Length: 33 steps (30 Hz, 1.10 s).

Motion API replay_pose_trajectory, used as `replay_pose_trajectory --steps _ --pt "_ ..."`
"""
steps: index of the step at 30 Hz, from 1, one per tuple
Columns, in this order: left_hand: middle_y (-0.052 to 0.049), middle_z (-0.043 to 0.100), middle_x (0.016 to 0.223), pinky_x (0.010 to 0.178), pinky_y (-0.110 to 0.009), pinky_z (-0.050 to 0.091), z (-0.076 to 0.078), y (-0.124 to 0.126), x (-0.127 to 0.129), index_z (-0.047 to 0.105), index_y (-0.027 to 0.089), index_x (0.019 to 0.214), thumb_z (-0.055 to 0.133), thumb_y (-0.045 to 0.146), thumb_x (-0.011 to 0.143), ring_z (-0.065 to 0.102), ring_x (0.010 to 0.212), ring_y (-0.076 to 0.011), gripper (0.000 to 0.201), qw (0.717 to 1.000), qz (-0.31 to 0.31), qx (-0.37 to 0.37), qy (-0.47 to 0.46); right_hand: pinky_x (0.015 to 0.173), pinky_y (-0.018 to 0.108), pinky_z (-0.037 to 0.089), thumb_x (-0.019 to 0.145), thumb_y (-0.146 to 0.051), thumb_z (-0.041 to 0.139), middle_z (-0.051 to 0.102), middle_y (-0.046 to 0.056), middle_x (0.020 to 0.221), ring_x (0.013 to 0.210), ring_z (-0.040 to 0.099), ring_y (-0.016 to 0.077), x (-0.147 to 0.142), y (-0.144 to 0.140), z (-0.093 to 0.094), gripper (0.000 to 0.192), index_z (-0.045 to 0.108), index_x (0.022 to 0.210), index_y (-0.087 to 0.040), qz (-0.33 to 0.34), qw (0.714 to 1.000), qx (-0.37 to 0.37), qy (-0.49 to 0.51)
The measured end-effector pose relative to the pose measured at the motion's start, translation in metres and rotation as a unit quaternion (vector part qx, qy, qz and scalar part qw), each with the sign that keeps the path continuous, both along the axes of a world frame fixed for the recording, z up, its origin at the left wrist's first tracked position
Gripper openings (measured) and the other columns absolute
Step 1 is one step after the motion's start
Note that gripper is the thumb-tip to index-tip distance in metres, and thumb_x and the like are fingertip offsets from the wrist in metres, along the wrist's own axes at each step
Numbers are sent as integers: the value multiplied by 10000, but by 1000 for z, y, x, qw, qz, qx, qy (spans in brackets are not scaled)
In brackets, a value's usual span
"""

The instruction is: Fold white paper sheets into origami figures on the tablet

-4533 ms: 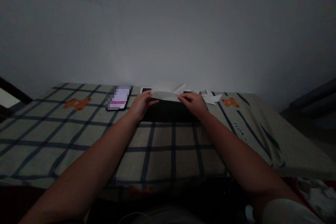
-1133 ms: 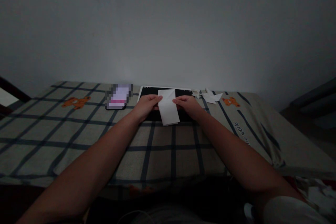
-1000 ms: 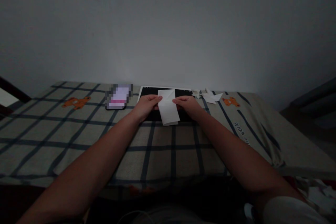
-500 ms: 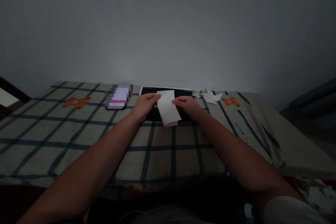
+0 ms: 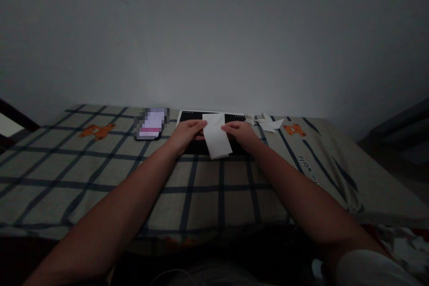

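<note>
A white folded paper strip point(image 5: 217, 139) lies lengthwise towards me over a black pad point(image 5: 197, 146) with a white rim. My left hand point(image 5: 185, 135) pinches the strip's upper left edge. On the opposite side, my right hand point(image 5: 241, 134) grips the upper right edge. Both forearms reach across a checked cloth point(image 5: 100, 174) with blue lines and orange bear prints.
A phone point(image 5: 151, 124) with a lit screen lies left of the pad. Small folded white paper shapes point(image 5: 268, 123) sit right of the pad near the wall. The cloth-covered surface drops off at the right point(image 5: 375, 196). A dark frame edge point(image 5: 16, 118) shows at far left.
Earlier the paper was held wide and flat across the pad; now it is a narrow strip pointing towards me. In the last second it tilted slightly; the hands barely moved.
</note>
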State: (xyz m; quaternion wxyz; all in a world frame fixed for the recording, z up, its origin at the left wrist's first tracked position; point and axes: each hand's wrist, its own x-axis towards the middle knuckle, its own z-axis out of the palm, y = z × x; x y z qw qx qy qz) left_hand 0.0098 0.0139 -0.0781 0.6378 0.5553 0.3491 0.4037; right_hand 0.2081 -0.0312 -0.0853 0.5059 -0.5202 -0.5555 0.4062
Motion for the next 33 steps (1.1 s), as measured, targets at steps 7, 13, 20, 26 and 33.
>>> replay_pose_trajectory --steps 7,13,20,26,33 --pt "-36 659 707 633 -227 504 -6 2 -1 680 116 769 751 367 644 599 645 -107 290 999 -17 28 35 618 285 426 652 -404 683 650 23 712 614 537 118 1 2 -4 287 696 794 -154 -8 999 4 32" --pt "-61 684 805 675 -263 517 -4 0 0 681 127 867 714 393 686 621 700 -126 323 999 -41 -10 22 634 298 430 670 -401 667 652 31 710 624 545 128 -1 2 -1 285 697 798 -148 -34 999 23 20" --pt "-34 660 700 689 -257 507 -3 -2 0 671 115 752 734 356 666 595 646 -105 264 997 -59 1 42 622 286 438 679 -409 668 650 28 688 609 543 123 2 6 -4 291 700 809 -151 -54 997 48 14" --pt "-29 653 686 666 -275 509 2 -6 2 659 118 732 730 376 654 583 630 -118 279 996 13 56 70 602 269 458 682 -443 665 649 25 688 593 549 107 1 8 -6 315 692 819 -160 4 993 3 122" --pt "-38 660 723 673 -284 521 1 -3 1 660 125 730 730 373 656 588 641 -124 268 994 66 72 54 613 284 466 644 -379 709 654 27 660 574 558 109 5 7 -9 255 699 765 -155 36 997 -27 67"
